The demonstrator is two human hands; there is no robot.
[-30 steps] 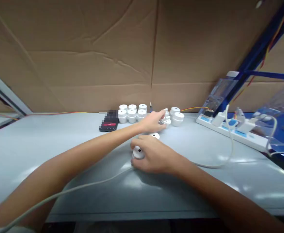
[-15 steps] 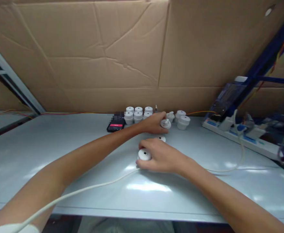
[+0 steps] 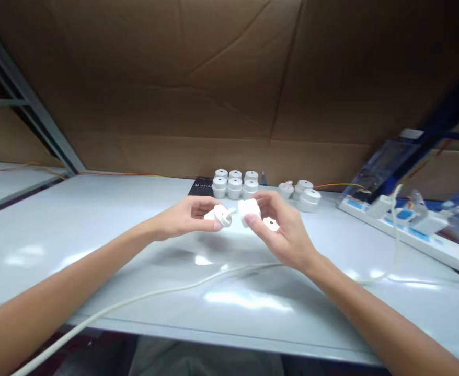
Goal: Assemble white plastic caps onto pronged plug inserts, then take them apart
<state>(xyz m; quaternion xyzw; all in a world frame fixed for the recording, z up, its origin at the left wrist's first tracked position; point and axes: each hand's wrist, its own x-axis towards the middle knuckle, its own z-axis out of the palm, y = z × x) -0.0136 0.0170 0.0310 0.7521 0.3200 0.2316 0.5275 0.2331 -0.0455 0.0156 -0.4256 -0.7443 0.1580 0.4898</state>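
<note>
My left hand (image 3: 182, 218) is closed on a white round part with a coiled lead (image 3: 223, 215), its thumb at the near side. Across a small gap, my right hand (image 3: 288, 235) grips a white plastic cap (image 3: 249, 210) between thumb and fingers, tilted toward the left. Both pieces are held above the table. Partly hidden behind the right hand is another white round piece (image 3: 271, 224) with a dark hole in its top. A white cable (image 3: 167, 290) runs across the table below both hands.
Several white round housings (image 3: 234, 187) stand in rows at the back, beside a black phone (image 3: 201, 186). Right of them are two more housings (image 3: 308, 199) and a white part with a coiled lead (image 3: 286, 189). A power strip (image 3: 405, 230) lies at the right. Cardboard (image 3: 214, 104) walls the back.
My left hand has come back from the rear of the table with the coiled-lead part. My right hand has lifted its white piece and tilted it toward the left hand. The view has shifted slightly.
</note>
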